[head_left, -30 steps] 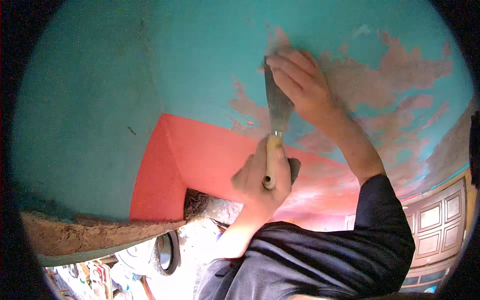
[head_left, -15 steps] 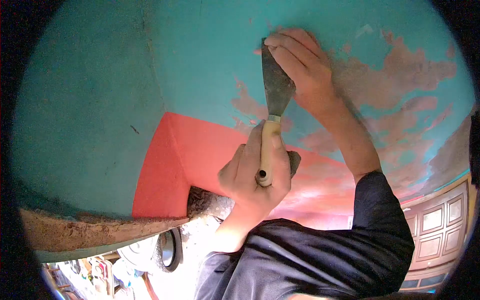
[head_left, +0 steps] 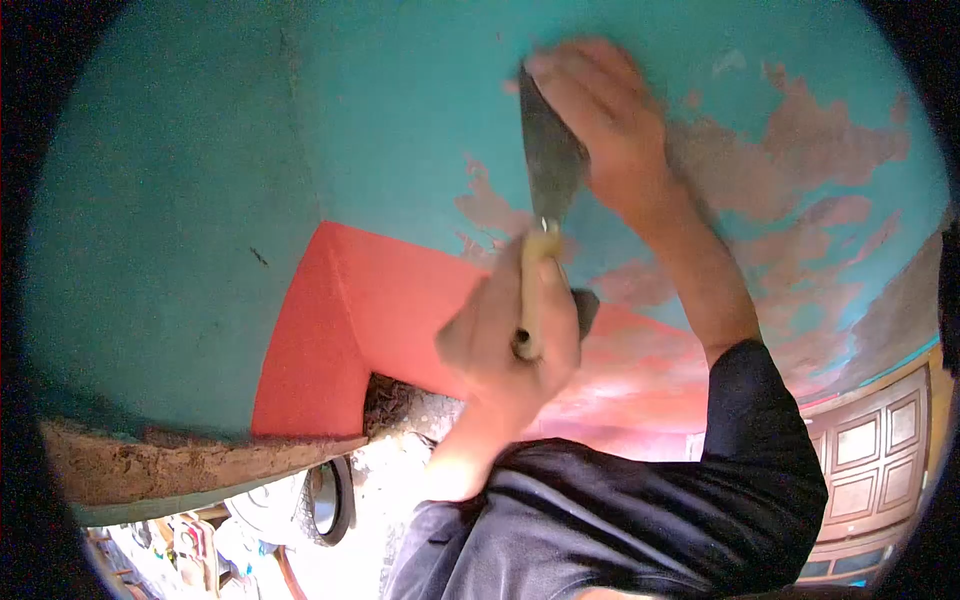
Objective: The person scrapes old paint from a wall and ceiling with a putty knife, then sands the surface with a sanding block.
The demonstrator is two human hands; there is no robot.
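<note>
A scraper with a dark metal blade (head_left: 550, 150) and a cream handle stands upright in front of a turquoise wall (head_left: 400, 110). Around its handle, my left hand (head_left: 505, 335) is closed, with the thumb along the handle. A small dark piece (head_left: 588, 311) shows at the right of this hand; what it is I cannot make out. Higher up, my right hand (head_left: 605, 110) has its fingers together at the blade's upper right edge, fingertips on the top corner. Both hands are slightly blurred. Peeled, brownish patches (head_left: 740, 165) mark the wall to the right.
A red-painted area (head_left: 400, 290) lies below the turquoise, beside a rough brown ledge (head_left: 200, 470). At lower left are a tyre (head_left: 330, 500) and assorted clutter (head_left: 195, 545). A panelled wooden door (head_left: 870, 450) stands at the far right.
The scraper and both hands have shifted slightly upward. My grip on the handle looks the same. The view has moved a little, so the red area and tyre sit further left.
</note>
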